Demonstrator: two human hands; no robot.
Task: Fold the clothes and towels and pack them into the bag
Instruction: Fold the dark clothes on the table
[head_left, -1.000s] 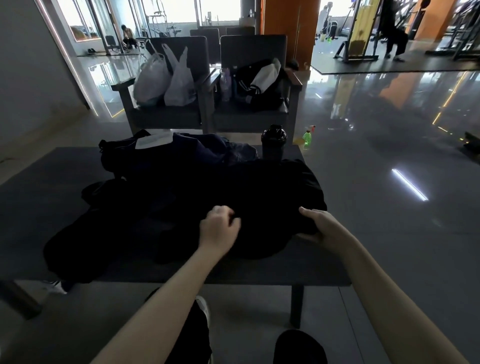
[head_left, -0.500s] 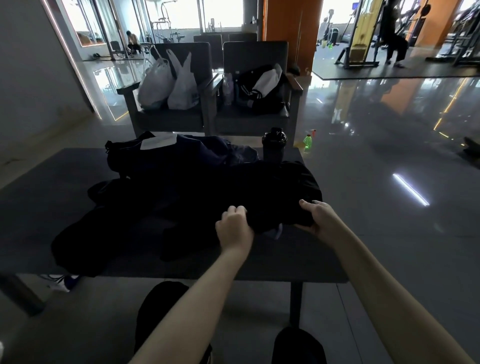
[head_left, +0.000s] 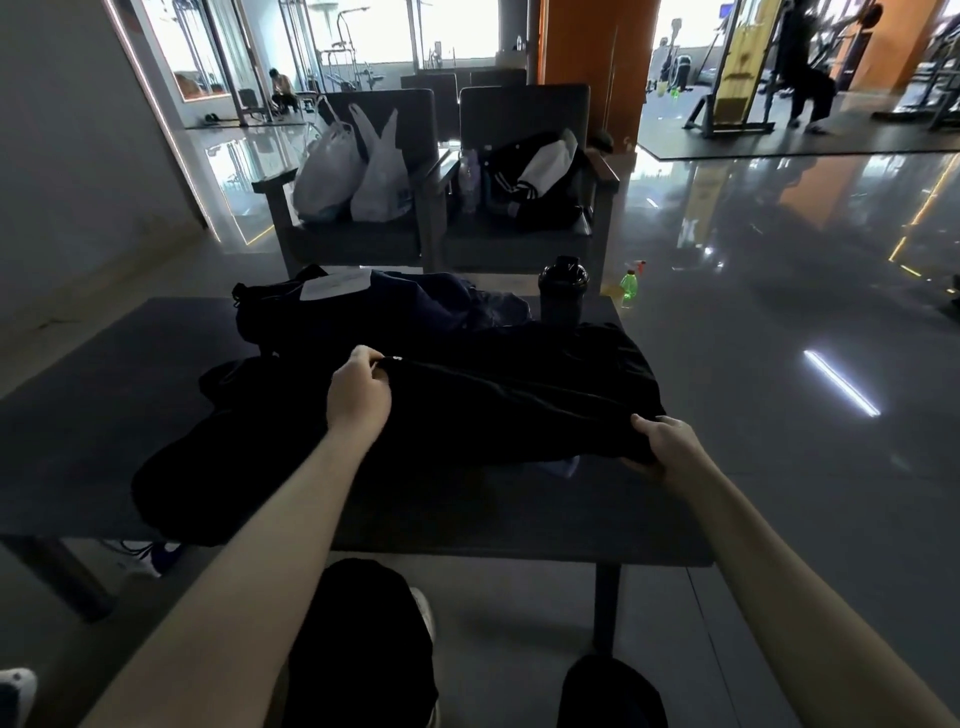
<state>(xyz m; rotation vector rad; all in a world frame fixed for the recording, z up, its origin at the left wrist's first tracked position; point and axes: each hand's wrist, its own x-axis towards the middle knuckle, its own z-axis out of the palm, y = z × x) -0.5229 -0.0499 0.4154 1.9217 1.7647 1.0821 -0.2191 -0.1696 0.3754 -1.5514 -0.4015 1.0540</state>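
Gym lobby, dim light, low dark table (head_left: 519, 525). Got a black garment (head_left: 519, 405) lying across it, stretched between both grips: left hand (head_left: 358, 395) pinches the far edge, right hand (head_left: 660, 447) curls round the near corner. It looks soft, light and floppy, so edges and corners are the spots to hold, and it'll sag in between. What looks like the bag (head_left: 311, 322) sits just beyond the left grip. Black on black, so can't tell sleeves from folds.

The black garment (head_left: 519, 410) is hiding the fingertips of the right grip (head_left: 658, 448); the left picture edge is cutting off the desk (head_left: 78, 415).
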